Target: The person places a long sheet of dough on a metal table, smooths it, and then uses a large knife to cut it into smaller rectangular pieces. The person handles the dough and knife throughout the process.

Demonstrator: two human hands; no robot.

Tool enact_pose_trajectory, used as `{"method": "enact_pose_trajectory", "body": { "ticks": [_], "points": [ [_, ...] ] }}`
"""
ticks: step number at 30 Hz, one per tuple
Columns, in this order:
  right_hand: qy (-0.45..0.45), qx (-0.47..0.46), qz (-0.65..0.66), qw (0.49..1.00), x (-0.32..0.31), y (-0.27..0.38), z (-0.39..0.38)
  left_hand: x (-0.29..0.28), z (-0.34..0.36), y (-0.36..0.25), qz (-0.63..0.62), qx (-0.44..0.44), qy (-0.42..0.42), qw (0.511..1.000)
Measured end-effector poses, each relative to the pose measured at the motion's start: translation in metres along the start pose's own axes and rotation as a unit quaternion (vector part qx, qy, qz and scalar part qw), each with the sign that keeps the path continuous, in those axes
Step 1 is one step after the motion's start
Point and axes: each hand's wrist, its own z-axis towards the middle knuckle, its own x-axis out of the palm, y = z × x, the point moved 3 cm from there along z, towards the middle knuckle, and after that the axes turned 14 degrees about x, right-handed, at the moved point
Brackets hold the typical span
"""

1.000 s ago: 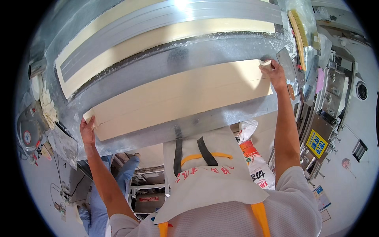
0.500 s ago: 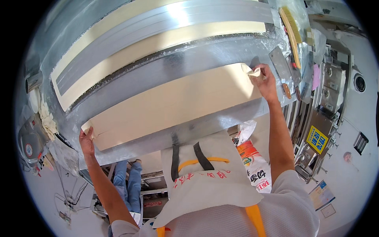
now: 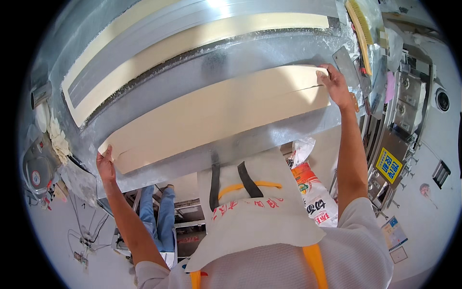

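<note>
Two bare hands, one pale dough sheet (image 3: 219, 115) between them. The sheet is long and lies across the near part of the metal table (image 3: 192, 72), bowed in this wide view, with one dark crease or slit near each end. A second pale sheet (image 3: 269, 22) lies beyond it, showing on both sides of one long metal strip (image 3: 269, 9); whether the strip rests on that sheet is hard to tell through the glare.

The left hand (image 3: 105, 166) pinches the far left corner, thumb on top, its arm angled outward. The right hand (image 3: 335, 85) is clamped on the far right corner, thumb on top, wrist bent inward, its arm reaching farther forward.

Just beside the right hand lies one flat metal blade (image 3: 347, 65), and beyond it one wooden-handled brush (image 3: 361, 33). One pink item (image 3: 390, 86) is farther right. At the table's left side are one metal cylinder (image 3: 41, 96) and a crumpled pale cloth (image 3: 58, 137). Below the near edge, the person's apron (image 3: 255, 221) hides part of the floor, with one printed bag (image 3: 315, 192) to its right and two blue-trousered legs (image 3: 166, 212) to its left.
</note>
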Motion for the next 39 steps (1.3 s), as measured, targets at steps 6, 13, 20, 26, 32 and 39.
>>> {"method": "enact_pose_trajectory", "body": {
  "ticks": [6,13,20,26,32,39],
  "points": [
    [0.028,0.004,0.005,1.0,-0.003,0.019,0.012,-0.006,-0.002,-0.004,0.029,0.016,0.0,0.999],
    [0.067,0.057,0.091,0.992,0.002,0.01,0.01,0.001,-0.01,-0.016,0.033,0.059,-0.006,0.998],
    [0.081,0.095,0.271,0.955,0.024,-0.003,0.009,0.01,-0.027,-0.045,-0.003,0.079,-0.001,0.997],
    [0.097,0.085,0.291,0.948,0.022,-0.004,0.007,0.022,-0.039,-0.068,0.006,0.11,-0.013,0.994],
    [0.097,0.035,0.311,0.945,0.007,0.022,-0.026,0.019,-0.068,-0.107,-0.022,0.128,-0.037,0.991],
    [0.082,0.008,0.304,0.949,-0.013,0.041,-0.072,-0.007,-0.115,-0.148,-0.018,0.146,-0.059,0.987]
  ]
}}
